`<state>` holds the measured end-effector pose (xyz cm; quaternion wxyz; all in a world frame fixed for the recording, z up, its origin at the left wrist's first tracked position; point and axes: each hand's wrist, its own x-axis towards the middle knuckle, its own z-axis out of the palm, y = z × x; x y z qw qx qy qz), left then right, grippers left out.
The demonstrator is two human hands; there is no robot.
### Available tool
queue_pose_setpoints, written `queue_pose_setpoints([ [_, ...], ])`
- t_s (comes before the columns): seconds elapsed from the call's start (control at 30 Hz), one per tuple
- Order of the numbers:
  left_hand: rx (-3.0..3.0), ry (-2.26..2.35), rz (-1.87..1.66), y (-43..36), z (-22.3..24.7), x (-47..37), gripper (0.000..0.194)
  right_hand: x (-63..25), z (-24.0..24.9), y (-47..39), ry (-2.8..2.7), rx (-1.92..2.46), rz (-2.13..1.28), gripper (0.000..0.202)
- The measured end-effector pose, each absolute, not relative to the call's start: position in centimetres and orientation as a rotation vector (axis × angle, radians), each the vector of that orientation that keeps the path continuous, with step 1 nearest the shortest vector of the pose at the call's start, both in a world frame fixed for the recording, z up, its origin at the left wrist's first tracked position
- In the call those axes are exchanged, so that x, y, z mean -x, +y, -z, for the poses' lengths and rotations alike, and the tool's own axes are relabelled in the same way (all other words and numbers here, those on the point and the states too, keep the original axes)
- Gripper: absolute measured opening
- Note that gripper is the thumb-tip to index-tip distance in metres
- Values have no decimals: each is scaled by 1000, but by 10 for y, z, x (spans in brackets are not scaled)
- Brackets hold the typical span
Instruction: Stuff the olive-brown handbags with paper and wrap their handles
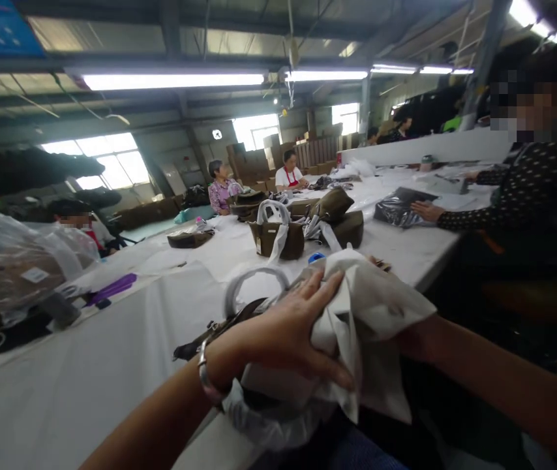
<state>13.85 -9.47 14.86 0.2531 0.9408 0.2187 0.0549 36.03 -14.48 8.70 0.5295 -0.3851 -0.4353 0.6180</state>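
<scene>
My left hand point(302, 326) lies with its fingers spread against a crumpled white sheet point(381, 300), thin like paper or soft cloth. Thumb and fingers are apart. My right hand point(415, 336) reaches in from the right, and its fingers are hidden behind the sheet. Under and beside my left hand is a dark handbag point(229, 323), partly covered, with a grey-wrapped handle point(254, 277) looping up behind it. More clear or whitish wrapping point(273, 418) hangs at the table edge below my left wrist.
Olive-brown handbags point(278, 238) with wrapped handles stand ahead on the white table point(151, 339). A plastic-covered pile point(29, 261) and purple strips point(112, 288) are at left. At right, a co-worker's hand point(428, 212) rests by a dark plastic-wrapped package point(398, 205). Other people sit farther back.
</scene>
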Motion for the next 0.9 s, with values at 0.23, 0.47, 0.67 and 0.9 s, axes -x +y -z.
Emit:
queue_pose_setpoints([
  [0.23, -2674, 850, -425, -87, -136, -134, 101, -351, -101, -127, -992, 511, -1774, 65],
  [0.47, -2596, 1061, -720, -72, -141, -108, 86, -363, -20, -122, -1082, 932, -1353, 76],
  [0.67, -2679, 931, -324, -85, -142, -124, 110, -334, -46, -118, -1161, 580, -1488, 59],
  [0.9, -2669, 962, -530, -80, -135, -118, 70, -333, -9, -88, -1487, 639, -1053, 43],
])
